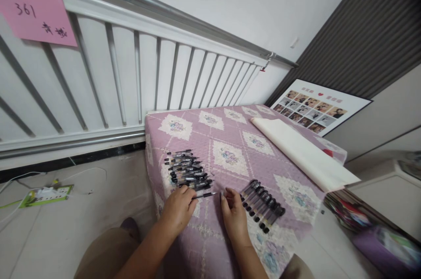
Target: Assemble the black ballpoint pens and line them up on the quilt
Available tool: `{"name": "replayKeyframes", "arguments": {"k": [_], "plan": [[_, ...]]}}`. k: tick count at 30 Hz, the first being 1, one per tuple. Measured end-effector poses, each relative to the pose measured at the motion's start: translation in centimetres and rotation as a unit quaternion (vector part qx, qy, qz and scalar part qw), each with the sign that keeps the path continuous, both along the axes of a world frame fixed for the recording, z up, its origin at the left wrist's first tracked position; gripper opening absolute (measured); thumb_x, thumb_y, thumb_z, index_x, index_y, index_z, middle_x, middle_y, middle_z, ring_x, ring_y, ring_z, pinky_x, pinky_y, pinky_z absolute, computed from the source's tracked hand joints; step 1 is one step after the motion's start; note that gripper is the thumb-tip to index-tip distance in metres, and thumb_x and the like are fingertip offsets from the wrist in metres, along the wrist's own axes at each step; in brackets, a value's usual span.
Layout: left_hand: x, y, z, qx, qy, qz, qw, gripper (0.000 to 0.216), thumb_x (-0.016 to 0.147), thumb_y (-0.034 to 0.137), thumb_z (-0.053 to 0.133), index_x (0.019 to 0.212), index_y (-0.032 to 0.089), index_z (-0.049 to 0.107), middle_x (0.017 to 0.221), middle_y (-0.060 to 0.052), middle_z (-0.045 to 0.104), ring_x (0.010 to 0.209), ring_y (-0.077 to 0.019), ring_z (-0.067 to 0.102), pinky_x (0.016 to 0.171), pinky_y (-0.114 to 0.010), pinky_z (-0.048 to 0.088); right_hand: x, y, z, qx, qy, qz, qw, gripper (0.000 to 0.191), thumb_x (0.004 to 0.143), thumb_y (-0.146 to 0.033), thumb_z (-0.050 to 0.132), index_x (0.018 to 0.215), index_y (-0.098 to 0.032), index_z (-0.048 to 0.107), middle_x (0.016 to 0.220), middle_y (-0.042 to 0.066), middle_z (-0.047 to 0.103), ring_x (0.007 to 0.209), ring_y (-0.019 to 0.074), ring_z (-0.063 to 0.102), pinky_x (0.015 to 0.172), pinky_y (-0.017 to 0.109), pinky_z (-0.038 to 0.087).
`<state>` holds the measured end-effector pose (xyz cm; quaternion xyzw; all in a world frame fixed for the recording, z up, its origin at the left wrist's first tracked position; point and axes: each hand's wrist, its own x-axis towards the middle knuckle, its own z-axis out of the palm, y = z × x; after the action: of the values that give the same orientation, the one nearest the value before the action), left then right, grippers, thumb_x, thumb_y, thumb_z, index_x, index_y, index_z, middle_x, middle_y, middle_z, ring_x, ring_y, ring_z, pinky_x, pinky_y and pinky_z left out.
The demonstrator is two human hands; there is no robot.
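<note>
**Head view: one pen held between the hands, a pile on one side, a row on the other**

Your left hand is closed on one slim black-and-clear plastic pen. You pinch it at its near end, so the free end points across at your right hand.

The right hand rests on the purple quilted patterned cloth with its fingers curled under. I cannot tell whether they grip anything.

- **Just beyond the left hand:** a loose pile of matching pens, crossed at odd angles, apparently heaped rather than laid.
- **Just outboard of the right hand:** a neat row of black-capped pens, parallel and touching, likely so they don't roll.
- **Well beyond the right hand:** a cream roll of paper and a framed photo collage.
</note>
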<state>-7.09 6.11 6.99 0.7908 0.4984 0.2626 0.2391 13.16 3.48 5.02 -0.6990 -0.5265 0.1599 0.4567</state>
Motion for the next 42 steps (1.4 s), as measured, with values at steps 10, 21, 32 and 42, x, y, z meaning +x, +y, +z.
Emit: {"name": "replayKeyframes", "arguments": {"k": [10, 21, 32, 42], "plan": [[0.3, -0.4, 0.2, -0.004, 0.015, -0.02, 1.0, 0.009, 0.085, 0.02, 0.051, 0.088, 0.022, 0.06, 0.09, -0.001, 0.059, 0.086, -0.0178, 0.056, 0.076, -0.028, 0.041, 0.6, -1.2, 0.6, -0.006, 0.111, 0.06, 0.992, 0.032, 0.075, -0.037, 0.06, 0.101, -0.018, 0.061, 0.099, 0.008, 0.067, 0.093, 0.0216, 0.061, 0.087, 0.036, 0.045], [0.3, -0.3, 0.1, -0.015, 0.02, -0.039, 0.999, 0.012, 0.086, 0.022, 0.05, 0.089, 0.023, 0.061, 0.092, -0.002, 0.059, 0.087, -0.0178, 0.056, 0.076, -0.028, 0.041, 0.6, -1.7, 2.3, -0.037, 0.119, 0.043, 0.991, 0.03, 0.074, -0.048, 0.06, 0.081, -0.019, 0.067, 0.068, 0.002, 0.066, 0.068, 0.0189, 0.058, 0.061, 0.027, 0.046], [0.3, -0.1, 0.0, -0.01, 0.037, -0.071, 0.997, 0.012, 0.085, 0.022, 0.052, 0.089, 0.023, 0.063, 0.092, -0.003, 0.06, 0.089, -0.0191, 0.057, 0.078, -0.029, 0.042, 0.9, -1.4, 1.8, -0.032, 0.143, 0.079, 0.986, 0.029, 0.069, -0.044, 0.068, 0.084, -0.019, 0.065, 0.081, 0.004, 0.068, 0.079, 0.0206, 0.061, 0.076, 0.033, 0.048], [0.8, -0.4, 0.2, -0.012, 0.049, -0.083, 0.995, 0.013, 0.086, 0.023, 0.052, 0.092, 0.023, 0.063, 0.094, -0.003, 0.06, 0.09, -0.0188, 0.057, 0.079, -0.028, 0.042, 1.3, -1.4, 1.2, -0.033, 0.166, 0.102, 0.98, 0.032, 0.075, -0.041, 0.064, 0.099, -0.02, 0.061, 0.09, 0.006, 0.068, 0.088, 0.0215, 0.062, 0.082, 0.036, 0.048]]}}
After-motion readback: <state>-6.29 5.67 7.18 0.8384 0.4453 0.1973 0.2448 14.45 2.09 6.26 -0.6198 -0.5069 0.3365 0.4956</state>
